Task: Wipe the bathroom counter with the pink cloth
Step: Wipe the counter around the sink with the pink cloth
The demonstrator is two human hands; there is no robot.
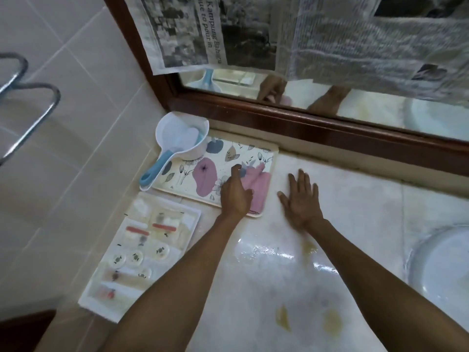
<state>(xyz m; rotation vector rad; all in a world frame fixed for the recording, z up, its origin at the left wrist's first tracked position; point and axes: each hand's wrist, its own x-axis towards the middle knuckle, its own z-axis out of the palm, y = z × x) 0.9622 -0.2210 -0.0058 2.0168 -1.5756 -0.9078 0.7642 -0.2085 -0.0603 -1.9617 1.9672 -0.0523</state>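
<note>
The pink cloth (pixel 257 188) lies crumpled on the right end of a flowered tray (pixel 193 165) at the back left of the white counter (pixel 355 199). My left hand (pixel 236 193) rests on the cloth's left edge, fingers curled over it. My right hand (pixel 300 196) lies flat on the counter just right of the tray, fingers spread, holding nothing. The counter shows yellowish stains (pixel 283 317) near its front and a wet glossy patch (pixel 274 252) in the middle.
A white scoop with a blue handle (pixel 177 143) sits at the tray's far left corner. A sheet with small packets (pixel 137 252) lies in front of the tray. A wood-framed mirror (pixel 330 128) covered with newspaper backs the counter. The sink basin (pixel 444 265) is at right.
</note>
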